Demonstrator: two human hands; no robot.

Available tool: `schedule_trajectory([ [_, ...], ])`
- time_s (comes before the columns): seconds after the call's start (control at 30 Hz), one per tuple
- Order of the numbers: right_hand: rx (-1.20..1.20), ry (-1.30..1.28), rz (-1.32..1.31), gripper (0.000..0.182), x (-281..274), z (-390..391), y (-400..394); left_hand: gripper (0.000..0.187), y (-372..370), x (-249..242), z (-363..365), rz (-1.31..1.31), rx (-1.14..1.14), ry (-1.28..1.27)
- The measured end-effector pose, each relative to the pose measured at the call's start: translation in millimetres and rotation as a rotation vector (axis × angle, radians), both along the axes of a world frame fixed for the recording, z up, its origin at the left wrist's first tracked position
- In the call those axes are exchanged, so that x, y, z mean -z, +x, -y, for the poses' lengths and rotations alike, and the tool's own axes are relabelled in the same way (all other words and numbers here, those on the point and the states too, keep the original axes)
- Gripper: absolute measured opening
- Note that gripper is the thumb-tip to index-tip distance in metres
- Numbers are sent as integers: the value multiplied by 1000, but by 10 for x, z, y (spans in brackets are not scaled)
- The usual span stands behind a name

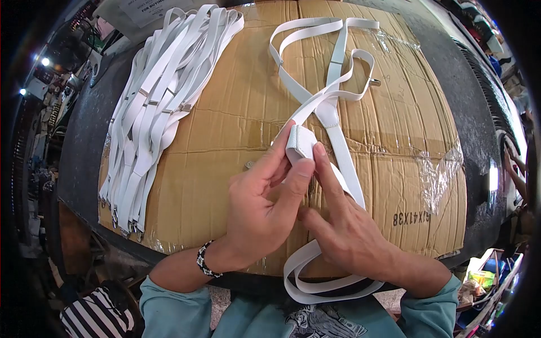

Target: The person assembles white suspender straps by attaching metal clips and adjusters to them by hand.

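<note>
Both hands hold a pair of white suspenders over the cardboard. My left hand [265, 197], with a beaded bracelet at the wrist, pinches a folded white stitched patch [301, 141] of them between thumb and fingers. At the patch's right edge, the fingertips of my right hand [352, 231] press against it. White elastic straps [345, 163] run out from under the hands, some up the cardboard and some in a loop [304, 287] at its front edge. Farther up, another white patch [327, 111] joins crossing straps. A metal clip [374, 82] shows on one strap.
A thick bundle of white suspenders [163, 96] with metal clips lies on the left. Under everything is a creased cardboard sheet [225, 141] with clear tape, on a dark table [84, 152]. A pale box [135, 17] stands at the back left. Striped cloth [97, 315] shows at lower left.
</note>
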State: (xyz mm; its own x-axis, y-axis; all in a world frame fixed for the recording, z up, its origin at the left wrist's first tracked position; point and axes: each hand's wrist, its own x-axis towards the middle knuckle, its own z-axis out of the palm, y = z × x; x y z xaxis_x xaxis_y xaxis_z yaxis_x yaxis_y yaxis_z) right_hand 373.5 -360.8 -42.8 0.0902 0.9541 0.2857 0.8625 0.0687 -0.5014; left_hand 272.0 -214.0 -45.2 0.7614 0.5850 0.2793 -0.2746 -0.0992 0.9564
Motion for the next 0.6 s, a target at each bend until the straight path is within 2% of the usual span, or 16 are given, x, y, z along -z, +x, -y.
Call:
schedule_trajectory([
  [0.07,8,45,89,14,-2,-18,-11,44,35,-9,-27,-18,-50,34],
  [0.17,-81,24,25,16,-23,-11,2,41,44,36,-147,-57,-66,172],
  [0.3,-107,129,-232,15,8,13,21,32,19,-50,-320,-121,5,454],
  [0.37,-40,257,-319,18,19,29,91,31,39,5,-433,-120,82,532],
  [0.4,70,358,-379,22,-11,15,85,30,41,30,-456,-122,121,569],
  [0.5,191,214,-396,21,-104,115,267,34,25,-44,-335,-241,183,345],
  [0.53,225,266,-392,20,-40,104,304,32,25,-17,-330,-230,197,444],
  [0.6,255,215,-439,20,-39,106,339,29,24,44,-330,-205,229,640],
])
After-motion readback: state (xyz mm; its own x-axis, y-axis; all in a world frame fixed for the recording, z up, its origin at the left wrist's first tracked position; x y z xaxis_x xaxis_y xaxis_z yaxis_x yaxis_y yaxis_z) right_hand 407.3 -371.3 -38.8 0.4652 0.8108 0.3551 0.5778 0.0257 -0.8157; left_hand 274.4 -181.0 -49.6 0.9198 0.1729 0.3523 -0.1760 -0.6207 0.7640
